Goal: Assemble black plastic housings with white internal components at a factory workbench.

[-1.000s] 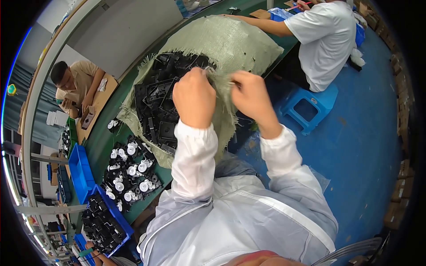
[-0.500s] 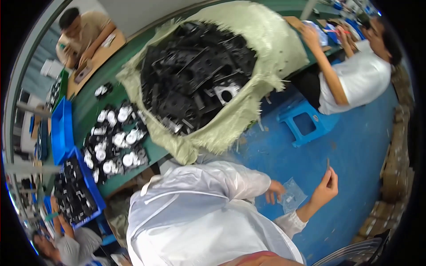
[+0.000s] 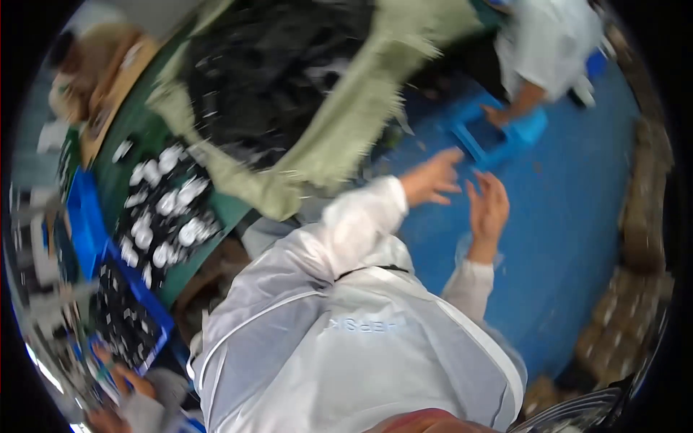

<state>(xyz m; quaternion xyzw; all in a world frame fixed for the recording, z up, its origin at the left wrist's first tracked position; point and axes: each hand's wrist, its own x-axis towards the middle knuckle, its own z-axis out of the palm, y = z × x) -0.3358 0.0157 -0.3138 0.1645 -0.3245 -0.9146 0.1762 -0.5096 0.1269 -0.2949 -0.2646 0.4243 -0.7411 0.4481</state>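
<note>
My left hand (image 3: 433, 177) is stretched forward over the floor, its fingers apart and slightly blurred, with nothing visible in them. Close to its right, my right hand (image 3: 489, 211) is raised with the thumb and fingers apart, and I see nothing held there either. A faint clear film, perhaps a plastic bag (image 3: 462, 249), shows beside my right wrist; blur hides whether it is attached or held. Just beyond both hands is a blue plastic stool (image 3: 530, 131), with a co-worker's hand (image 3: 509, 115) at its seat.
A pale green woven sack (image 3: 271, 193) full of black plastic parts sits on the green table (image 3: 232, 208). Black-and-white parts (image 3: 167, 202) lie to its left, beside blue bins (image 3: 88, 224). Cartons (image 3: 613, 310) line the right side. Other people sit around the table.
Both my hands have moved forward and closer together. The small grey strip my right fingers pinched is no longer visible. The co-worker at right has lowered a hand to the stool.
</note>
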